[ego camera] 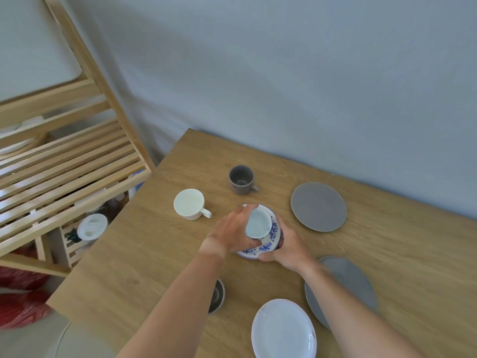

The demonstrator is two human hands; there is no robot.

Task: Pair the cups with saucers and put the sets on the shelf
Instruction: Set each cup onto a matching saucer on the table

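Observation:
A blue-patterned white cup (258, 223) stands on its matching blue-patterned saucer (271, 242) at the middle of the table. My left hand (232, 232) wraps around the cup's left side. My right hand (286, 248) grips the saucer's right rim. A plain white cup (189, 203) and a grey cup (241, 179) stand farther back. A grey saucer (318, 213) lies to the right, a white saucer (282, 329) lies near me, and a blue-grey saucer (348, 280) is partly under my right arm. A dark cup (218, 295) peeks out beside my left forearm.
The wooden slatted shelf (67, 161) stands to the left of the wooden table (144, 254), with white dishes on its lower levels. A grey wall runs behind the table. Red fabric lies on the floor at the lower left.

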